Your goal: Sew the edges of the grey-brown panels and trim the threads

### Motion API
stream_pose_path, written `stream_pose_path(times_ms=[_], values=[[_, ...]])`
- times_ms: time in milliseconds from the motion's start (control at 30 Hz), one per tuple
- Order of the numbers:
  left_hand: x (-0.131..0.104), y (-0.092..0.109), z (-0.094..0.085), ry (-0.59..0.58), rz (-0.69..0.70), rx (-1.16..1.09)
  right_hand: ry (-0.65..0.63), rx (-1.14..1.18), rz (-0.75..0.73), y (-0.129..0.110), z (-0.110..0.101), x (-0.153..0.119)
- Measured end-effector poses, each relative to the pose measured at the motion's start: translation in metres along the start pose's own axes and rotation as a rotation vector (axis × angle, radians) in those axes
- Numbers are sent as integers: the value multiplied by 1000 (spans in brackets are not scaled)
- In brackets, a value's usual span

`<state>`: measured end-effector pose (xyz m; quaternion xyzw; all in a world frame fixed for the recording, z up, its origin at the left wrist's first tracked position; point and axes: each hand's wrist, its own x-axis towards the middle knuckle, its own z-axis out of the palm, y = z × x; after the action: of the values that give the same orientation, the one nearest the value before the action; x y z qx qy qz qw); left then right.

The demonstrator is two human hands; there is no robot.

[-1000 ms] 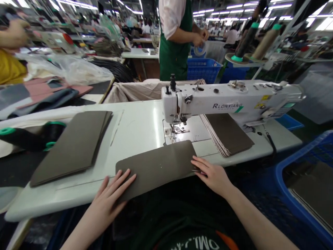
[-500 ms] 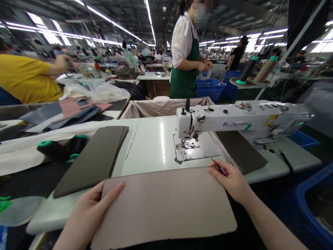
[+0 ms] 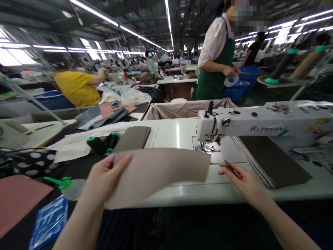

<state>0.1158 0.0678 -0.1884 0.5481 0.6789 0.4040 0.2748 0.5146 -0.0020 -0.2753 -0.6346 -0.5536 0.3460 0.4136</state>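
Observation:
My left hand (image 3: 105, 178) grips the left end of a beige-grey fabric panel (image 3: 158, 170), thumb on top. The panel is raised, bent and blurred, its right end free. My right hand (image 3: 241, 180), apart from that end, holds slim, pointed dark-red tweezers (image 3: 232, 169) against the palm. Ahead is a white sewing machine (image 3: 234, 121), its presser foot (image 3: 208, 148) over the metal plate, with no panel under it. A stack of dark olive panels (image 3: 275, 159) lies under the machine arm. Another olive stack (image 3: 132, 137) sits behind the held panel, which partly hides it.
Black thread cones (image 3: 100, 143) stand left of the table. A clear bottle with a green spout (image 3: 73, 187) and a blue packet (image 3: 49, 222) lie nearer. A cloth-lined bin (image 3: 182, 107) is behind the machine. A person in a green apron (image 3: 215, 62) stands beyond, holding a tape roll.
My right hand has let go of the panel's right end and keeps the tweezers. My left hand has lifted and swung the panel leftward. The view has turned left.

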Motion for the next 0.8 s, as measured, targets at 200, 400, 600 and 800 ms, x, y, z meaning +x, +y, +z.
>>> stream_pose_path(times_ms=[200,400,600,800], values=[[71,7,-43,201,858,484,-42,13,22,9,16,-3],[107,-114,-17,-201,841,732,-72,-36,36,27,11,-17],[80,-149,-9,-205,710,757,87,-234,-84,44,-27,-35],[100,-110,16,-174,784,824,362,-640,-150,63,-81,-33]])
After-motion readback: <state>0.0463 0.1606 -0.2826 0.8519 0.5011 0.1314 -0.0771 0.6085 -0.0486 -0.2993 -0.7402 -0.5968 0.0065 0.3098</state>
